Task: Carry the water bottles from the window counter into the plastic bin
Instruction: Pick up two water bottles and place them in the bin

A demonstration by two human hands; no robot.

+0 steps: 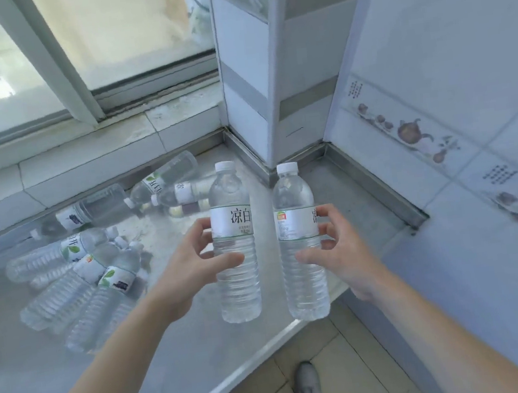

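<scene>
Your left hand [194, 266] grips an upright bottle [234, 248] labelled "凉白", your right hand [338, 245] clasps a second bottle [299, 243], both above the grey counter [188, 352], more bottles [78, 277] lying at nine o'clock beneath the window [71, 56].

- The table [186, 362] is a pale grey slab under the window, fitted into the tiled corner, with a light front edge running on a diagonal.
- A heap of clear water bottles [82, 283] lies on its side at the left, touching and overlapping, caps pointing toward the middle.
- A second cluster of bottles [153, 196] lies flat farther back, against the tiled ledge below the window frame.
- The surface looks dusty and mottled around them.
</scene>
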